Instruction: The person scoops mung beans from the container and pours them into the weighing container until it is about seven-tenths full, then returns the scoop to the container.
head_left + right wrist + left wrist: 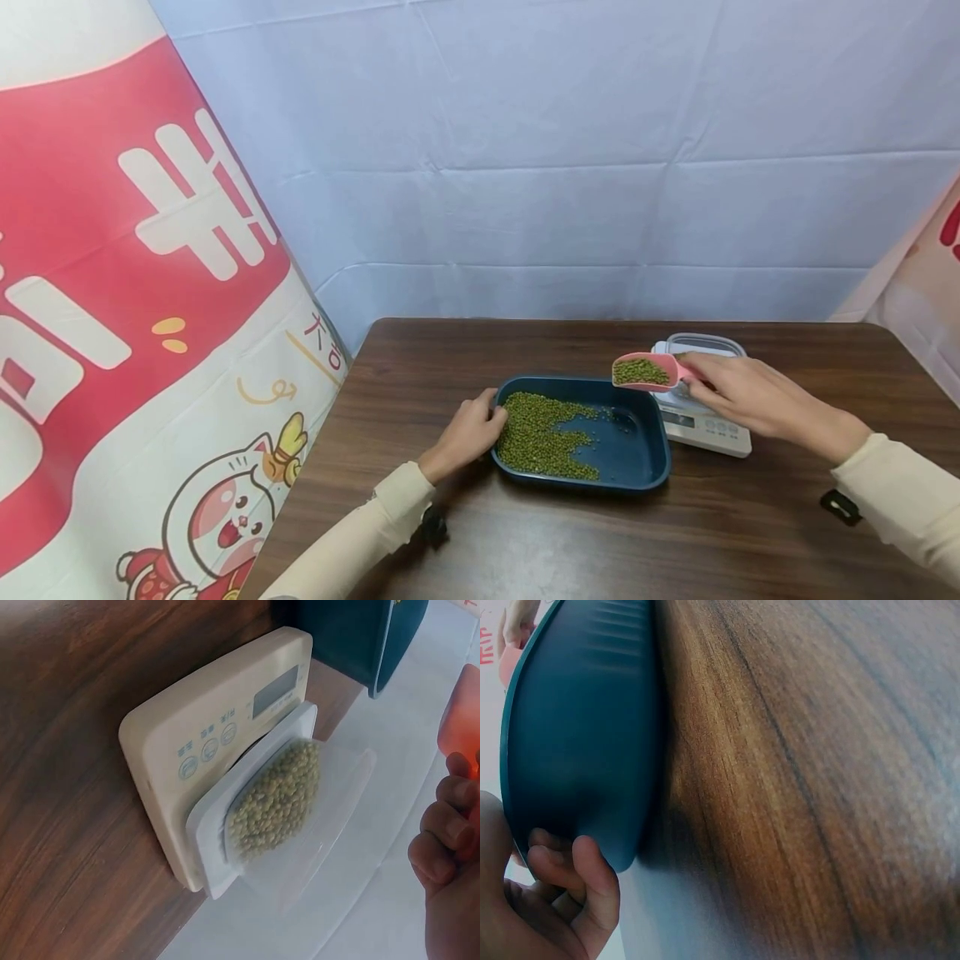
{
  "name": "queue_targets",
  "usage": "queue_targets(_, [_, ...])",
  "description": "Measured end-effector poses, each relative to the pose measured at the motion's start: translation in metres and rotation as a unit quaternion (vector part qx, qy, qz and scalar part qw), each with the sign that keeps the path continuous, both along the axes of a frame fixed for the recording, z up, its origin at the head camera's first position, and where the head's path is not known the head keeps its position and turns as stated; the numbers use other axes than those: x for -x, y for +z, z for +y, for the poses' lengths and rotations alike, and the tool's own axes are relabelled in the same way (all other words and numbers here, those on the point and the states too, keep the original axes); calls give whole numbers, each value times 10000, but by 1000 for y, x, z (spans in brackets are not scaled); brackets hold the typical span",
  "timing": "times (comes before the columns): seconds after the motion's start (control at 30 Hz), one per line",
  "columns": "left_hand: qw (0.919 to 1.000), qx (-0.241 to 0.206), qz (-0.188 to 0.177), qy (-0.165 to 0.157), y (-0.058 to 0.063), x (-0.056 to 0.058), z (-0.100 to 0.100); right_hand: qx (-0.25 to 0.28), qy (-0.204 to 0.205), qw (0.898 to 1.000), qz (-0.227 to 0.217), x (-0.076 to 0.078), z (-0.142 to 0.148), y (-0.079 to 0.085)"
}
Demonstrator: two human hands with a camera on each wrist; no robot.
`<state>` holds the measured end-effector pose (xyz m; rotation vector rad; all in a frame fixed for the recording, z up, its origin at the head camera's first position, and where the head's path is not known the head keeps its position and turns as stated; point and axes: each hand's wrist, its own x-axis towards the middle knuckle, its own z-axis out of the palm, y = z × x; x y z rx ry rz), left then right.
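My right hand (750, 395) grips the handle of a pink scoop (459, 720), which holds green mung beans (641, 372). The scoop is over the far right corner of a dark blue tray (630, 467), beside the scale. At the tray's left end my left hand (468, 429) holds the rim, with its thumb on the inner side and curled fingers (596, 874) against the outer wall. Green beans (543, 442) cover the tray's left part, with a few scattered on its right. A clear container (341, 802) with beans in it sits on the white kitchen scale (176, 731).
The wooden table (570, 542) has its far edge against a pale cloth backdrop (555, 208). On the left hangs a red and white printed cloth (97, 208). The scale stands just right of the tray.
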<state>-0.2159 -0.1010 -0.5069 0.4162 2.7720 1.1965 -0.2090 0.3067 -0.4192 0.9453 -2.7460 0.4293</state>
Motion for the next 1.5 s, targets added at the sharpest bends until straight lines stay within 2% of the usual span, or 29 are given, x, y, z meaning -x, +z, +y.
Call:
queue_targets(0.97, [10000,-22,-41,-11,0,0,0,-124,-668,9977,72,-9,36,3])
queue_targets(1.5, [10000,-25,-89,-24,1,0,0,24,-835,9958,361,-11,59,-3])
